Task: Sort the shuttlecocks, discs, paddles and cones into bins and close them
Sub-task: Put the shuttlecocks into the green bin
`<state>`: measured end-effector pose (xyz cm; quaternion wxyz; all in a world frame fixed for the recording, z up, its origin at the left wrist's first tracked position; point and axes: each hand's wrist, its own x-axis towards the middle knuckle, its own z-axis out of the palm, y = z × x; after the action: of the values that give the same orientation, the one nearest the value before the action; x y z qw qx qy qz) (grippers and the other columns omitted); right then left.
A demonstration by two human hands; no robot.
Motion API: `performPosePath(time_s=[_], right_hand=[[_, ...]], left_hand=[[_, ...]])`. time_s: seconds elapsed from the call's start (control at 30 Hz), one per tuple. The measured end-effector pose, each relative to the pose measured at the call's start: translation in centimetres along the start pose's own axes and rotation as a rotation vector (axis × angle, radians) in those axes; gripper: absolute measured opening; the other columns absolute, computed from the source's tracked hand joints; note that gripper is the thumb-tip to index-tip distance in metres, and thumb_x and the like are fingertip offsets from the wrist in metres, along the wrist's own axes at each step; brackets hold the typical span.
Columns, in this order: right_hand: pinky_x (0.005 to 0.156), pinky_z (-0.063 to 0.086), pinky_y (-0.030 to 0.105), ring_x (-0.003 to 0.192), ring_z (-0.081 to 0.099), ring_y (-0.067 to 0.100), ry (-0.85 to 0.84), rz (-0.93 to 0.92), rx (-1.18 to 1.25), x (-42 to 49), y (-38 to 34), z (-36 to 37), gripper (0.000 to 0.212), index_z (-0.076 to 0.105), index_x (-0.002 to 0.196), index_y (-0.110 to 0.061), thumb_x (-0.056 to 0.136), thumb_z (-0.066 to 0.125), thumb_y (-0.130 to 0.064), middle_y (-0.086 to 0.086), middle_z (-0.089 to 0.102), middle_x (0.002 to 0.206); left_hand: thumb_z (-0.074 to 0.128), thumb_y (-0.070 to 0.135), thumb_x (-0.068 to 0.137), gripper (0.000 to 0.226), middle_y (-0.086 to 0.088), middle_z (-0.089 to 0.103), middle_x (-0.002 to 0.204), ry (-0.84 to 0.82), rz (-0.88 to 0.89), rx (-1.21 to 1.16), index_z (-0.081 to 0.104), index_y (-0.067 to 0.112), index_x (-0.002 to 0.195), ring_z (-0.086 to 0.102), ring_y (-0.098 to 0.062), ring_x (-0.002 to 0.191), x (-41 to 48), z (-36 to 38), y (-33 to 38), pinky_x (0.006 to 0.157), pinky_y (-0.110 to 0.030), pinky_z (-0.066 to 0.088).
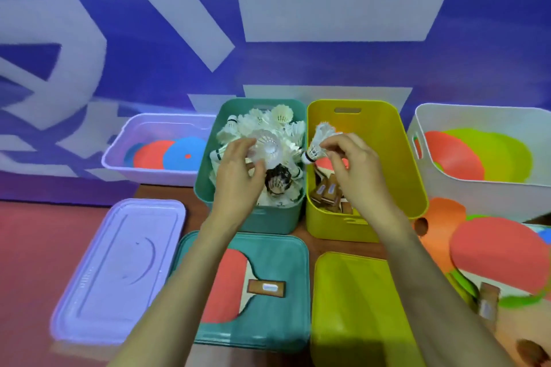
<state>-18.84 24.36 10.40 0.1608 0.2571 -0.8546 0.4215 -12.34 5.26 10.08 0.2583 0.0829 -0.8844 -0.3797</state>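
4 bins stand open in a row and none is lidded, so I judge the sort well advanced but not finished. The left hand (235, 176) hovers over the teal bin (268, 220), fingers curled round a translucent shuttlecock (268, 146) just above the heap of white shuttlecocks (268, 122) that fills that bin. The right hand (354, 167) pinches a white feather shuttlecock (320, 137) between thumb and fingertips, over the seam where the teal bin meets the yellow bin (396, 158); it looks bound for the teal one. The yellow bin holds several paddles (326, 191) at its near end, handles toward the camera. The lavender bin (119, 158) at far left holds flat red and blue discs (179, 155). The white bin (477, 197) at far right holds red and lime-green pieces (477, 155), cones as best I can tell. Still to sort: 1 red paddle (229, 286) lying on the teal lid (277, 253), and a loose heap of orange, red and green pieces (441, 217) on the table to the right, with a paddle handle (489, 302) showing among them (whether the big red shape there is its blade, I cannot tell). 3 lids lie flat in front: the lavender lid (119, 271), the teal lid and the yellow lid (351, 307); no lid for the white bin is in view. All closing remains.
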Motion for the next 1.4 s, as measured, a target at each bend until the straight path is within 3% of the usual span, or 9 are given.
performPosePath(time_s=[0.17, 0.33, 0.63, 0.77, 0.93, 1.03, 1.2, 1.33, 1.4], right_hand=[[0.079, 0.043, 0.029, 0.094, 0.055, 0.025, -0.059, 0.021, -0.061, 4.8, -0.9, 4.6, 0.017, 0.065, 0.100, -0.006, 0.089, 0.054, 0.001, 0.005, 0.059, 0.097], [0.078, 0.032, 0.020, 0.098, 0.052, 0.025, -0.068, 0.070, -0.132, 9.4, -0.4, 8.3, 0.018, 0.064, 0.101, -0.004, 0.089, 0.052, 0.001, 0.005, 0.059, 0.098], [0.083, 0.038, 0.031, 0.103, 0.050, 0.030, -0.110, 0.156, -0.270, 15.6, 2.8, 13.4, 0.019, 0.063, 0.104, -0.003, 0.090, 0.050, 0.001, 0.014, 0.059, 0.104], [0.086, 0.040, 0.035, 0.107, 0.051, 0.031, -0.303, 0.248, -0.369, 16.9, 4.0, 15.1, 0.026, 0.061, 0.107, -0.009, 0.088, 0.047, 0.000, 0.012, 0.058, 0.111], [0.095, 0.038, 0.039, 0.114, 0.048, 0.029, -0.316, 0.283, -0.419, 16.7, 4.3, 15.6, 0.027, 0.056, 0.119, -0.011, 0.094, 0.047, -0.014, 0.010, 0.057, 0.121], [0.096, 0.038, 0.037, 0.120, 0.046, 0.030, -0.372, 0.337, -0.407, 16.6, 4.5, 16.0, 0.033, 0.051, 0.127, -0.009, 0.095, 0.045, -0.013, 0.013, 0.052, 0.129], [0.098, 0.039, 0.036, 0.121, 0.046, 0.031, -0.495, 0.429, -0.385, 16.0, 5.1, 16.5, 0.033, 0.052, 0.126, -0.008, 0.094, 0.047, -0.016, 0.014, 0.051, 0.132], [0.104, 0.035, 0.036, 0.128, 0.041, 0.028, -0.492, 0.431, -0.344, 15.7, 4.9, 16.1, 0.038, 0.046, 0.132, -0.009, 0.095, 0.049, -0.018, 0.012, 0.044, 0.139], [0.108, 0.031, 0.036, 0.131, 0.037, 0.027, -0.443, 0.424, -0.328, 15.5, 4.7, 15.7, 0.041, 0.043, 0.135, -0.010, 0.095, 0.050, -0.019, 0.010, 0.041, 0.142]], left_hand=[[0.054, 0.003, 0.089, 0.043, -0.011, 0.045, 0.131, -0.085, -0.051, 0.024, 0.047, 0.002, 0.132, 0.050, -0.020, 0.111, 5.1, -0.8, -4.4, 0.084, -0.009, 0.040], [0.052, 0.004, 0.088, 0.049, -0.009, 0.042, 0.134, -0.181, -0.066, 0.076, 0.041, 0.008, 0.136, 0.051, -0.024, 0.111, 9.5, 0.5, -7.5, 0.094, -0.039, 0.048], [0.046, 0.005, 0.092, 0.045, -0.014, 0.039, 0.139, -0.323, -0.091, 0.204, 0.038, 0.002, 0.136, 0.039, -0.029, 0.127, 16.7, 3.1, -10.5, 0.102, -0.037, 0.035], [0.051, 0.016, 0.093, 0.040, -0.018, 0.039, 0.142, -0.492, -0.132, 0.338, 0.048, 0.001, 0.131, 0.036, -0.029, 0.132, 18.5, 3.7, -11.9, 0.104, -0.034, 0.030], [0.046, 0.027, 0.098, 0.050, -0.007, 0.019, 0.156, -0.420, -0.040, 0.226, 0.033, 0.012, 0.144, 0.020, -0.024, 0.142, 18.9, 4.0, -13.4, 0.113, -0.039, 0.024], [0.036, 0.029, 0.102, 0.049, -0.009, 0.026, 0.154, -0.594, -0.027, 0.296, 0.026, 0.011, 0.147, 0.027, -0.028, 0.140, 19.2, 4.7, -13.9, 0.114, -0.040, 0.023], [0.017, 0.040, 0.103, 0.050, -0.015, 0.059, 0.123, -0.830, -0.084, 0.406, 0.055, 0.010, 0.116, 0.048, -0.032, 0.123, 18.9, 5.4, -14.5, 0.116, -0.045, 0.015], [0.015, 0.043, 0.102, 0.052, -0.015, 0.066, 0.103, -0.760, -0.090, 0.403, 0.057, 0.013, 0.096, 0.054, -0.030, 0.114, 18.7, 5.8, -14.8, 0.118, -0.046, 0.007], [0.023, 0.039, 0.103, 0.046, -0.011, 0.066, 0.108, -0.632, -0.060, 0.352, 0.059, 0.010, 0.104, 0.055, -0.027, 0.114, 18.5, 5.7, -14.5, 0.118, -0.043, 0.006]])
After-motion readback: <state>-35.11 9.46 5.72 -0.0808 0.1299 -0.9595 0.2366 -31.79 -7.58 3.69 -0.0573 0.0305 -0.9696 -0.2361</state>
